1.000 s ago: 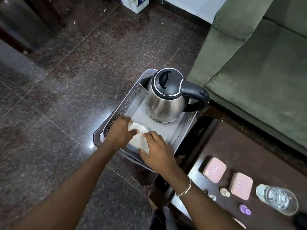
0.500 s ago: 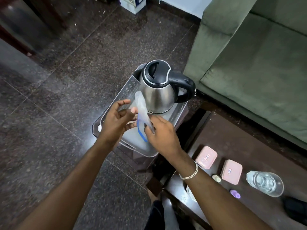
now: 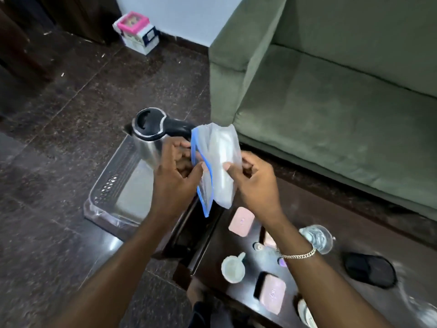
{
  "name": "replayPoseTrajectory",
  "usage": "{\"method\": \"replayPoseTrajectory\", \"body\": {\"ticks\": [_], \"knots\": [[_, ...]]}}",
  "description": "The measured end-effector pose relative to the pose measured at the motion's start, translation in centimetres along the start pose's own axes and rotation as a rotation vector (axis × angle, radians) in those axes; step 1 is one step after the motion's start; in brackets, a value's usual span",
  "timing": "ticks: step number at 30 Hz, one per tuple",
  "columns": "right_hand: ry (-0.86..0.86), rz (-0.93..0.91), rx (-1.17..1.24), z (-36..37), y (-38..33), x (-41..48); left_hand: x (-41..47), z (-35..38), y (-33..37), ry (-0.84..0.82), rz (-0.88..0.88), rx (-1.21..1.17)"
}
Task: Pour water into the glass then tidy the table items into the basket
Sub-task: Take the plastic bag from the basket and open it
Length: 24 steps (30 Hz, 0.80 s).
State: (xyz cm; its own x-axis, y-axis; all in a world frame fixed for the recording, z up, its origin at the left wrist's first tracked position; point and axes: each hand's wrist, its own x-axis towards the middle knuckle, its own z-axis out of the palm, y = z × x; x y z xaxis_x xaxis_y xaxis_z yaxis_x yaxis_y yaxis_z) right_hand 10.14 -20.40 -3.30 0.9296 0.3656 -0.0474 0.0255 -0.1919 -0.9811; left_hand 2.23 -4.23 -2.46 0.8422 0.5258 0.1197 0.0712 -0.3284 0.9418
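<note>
One clear plastic zip bag with a blue seal strip [image 3: 216,162], held up in the air between kettle and sofa, above the gap between basket and table. One stainless steel electric kettle with a black lid and handle [image 3: 149,136], standing upright in the far end of one translucent perforated plastic basket [image 3: 111,185] on the dark speckled floor. On the dark brown wooden table [image 3: 236,252]: three pink rounded-square lidded boxes, nearest at [image 3: 272,293], one further at [image 3: 241,221], third mostly hidden behind the right wrist. One clear glass holding water [image 3: 318,237], upright, just beside the bracelet. One small white cup [image 3: 233,268]. One black mesh pouch-like item [image 3: 369,272], blurred. One small purple item under the wrist, too hidden to identify.

Left hand [image 3: 176,178] raised, fingers curled, pinching the bag's blue-strip edge. Right hand [image 3: 254,181] raised opposite, thumb and fingers clamped on the bag's other side; silver chain bracelet [image 3: 299,254] on that wrist. Both forearms extended forward.

Bag crumpled, hazy, something whitish inside, not identifiable. One olive green fabric sofa [image 3: 331,114] beyond the table.
</note>
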Motion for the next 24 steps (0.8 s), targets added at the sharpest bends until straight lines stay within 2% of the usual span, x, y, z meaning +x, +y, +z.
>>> {"method": "replayPoseTrajectory", "body": {"ticks": [3,5,7,9,11,13,17,19,20,23,24], "knots": [[0.155,0.065,-0.024,-5.8,0.5,-0.2,0.3,2.7,1.6,-0.068,0.073,0.086],[0.339,0.096,-0.198,-9.2,0.8,-1.3,0.2,4.8,2.7,-0.102,0.106,0.091],[0.498,0.027,-0.324,-11.6,0.5,-3.0,-0.5,7.4,4.1,-0.144,0.142,0.059],[0.430,-0.067,-0.254,-13.1,-0.3,-4.7,-1.5,10.1,5.4,-0.195,0.184,0.036],[0.228,-0.061,-0.168,-13.7,-1.1,-6.1,-2.4,12.5,6.4,-0.256,0.212,0.027],[0.148,-0.060,-0.236,-14.9,-1.1,-7.2,-3.0,14.8,7.7,-0.324,0.241,0.027],[0.395,-0.185,-0.331,-20.6,-0.6,-8.8,-3.2,18.5,9.7,-0.410,0.400,0.278],[0.440,-0.196,-0.452,-23.4,-0.1,-9.9,-3.2,19.5,10.3,-0.432,0.409,0.366],[0.422,-0.145,-0.556,-24.2,-0.2,-10.3,-3.3,19.9,10.5,-0.455,0.420,0.379],[0.330,0.208,-0.958,-25.3,-1.0,-11.2,-4.9,21.6,11.2,-0.596,0.472,0.316],[0.339,0.295,-1.021,-25.6,-1.4,-11.5,-5.6,22.5,11.5,-0.639,0.468,0.285]]}}
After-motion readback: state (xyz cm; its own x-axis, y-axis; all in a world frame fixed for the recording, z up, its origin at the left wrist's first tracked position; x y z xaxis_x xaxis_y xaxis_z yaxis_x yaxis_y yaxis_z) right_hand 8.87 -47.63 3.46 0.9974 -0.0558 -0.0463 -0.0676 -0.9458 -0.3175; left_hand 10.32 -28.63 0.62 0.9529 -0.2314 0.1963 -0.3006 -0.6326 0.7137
